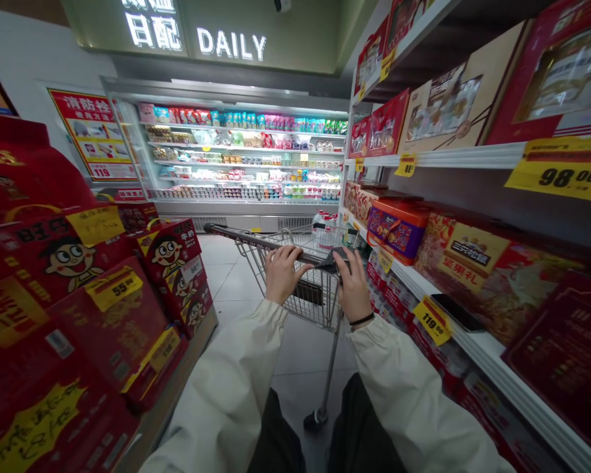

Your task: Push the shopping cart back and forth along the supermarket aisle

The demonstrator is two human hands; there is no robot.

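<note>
The left hand (282, 274) and right hand (352, 284) both rest on the handle of a shopping cart (246, 238). The left fingers (289, 253) curl over the bar, close together. The right fingers (343, 261) wrap over it too, lying across a dark flat thing (331, 261) that sits on the handle between the hands; it may be a phone or a wallet, but I cannot tell. A black wristband (362, 320) circles the right wrist, just behind those fingers.

Beyond the fingers, the wire basket (315, 295) holds only a few items, among them bottled water (325, 231) at the far end, so most of it looks open. Off to the right of the fingers, a shelf (492, 348) carries boxed gifts, with an orange and purple box (398, 231) near the hand and a phone (457, 312) lying on the shelf edge. Left of the fingers, red cartons (113, 309) are stacked high. Far ahead of the fingers stands a lit chilled case (241, 151).
</note>
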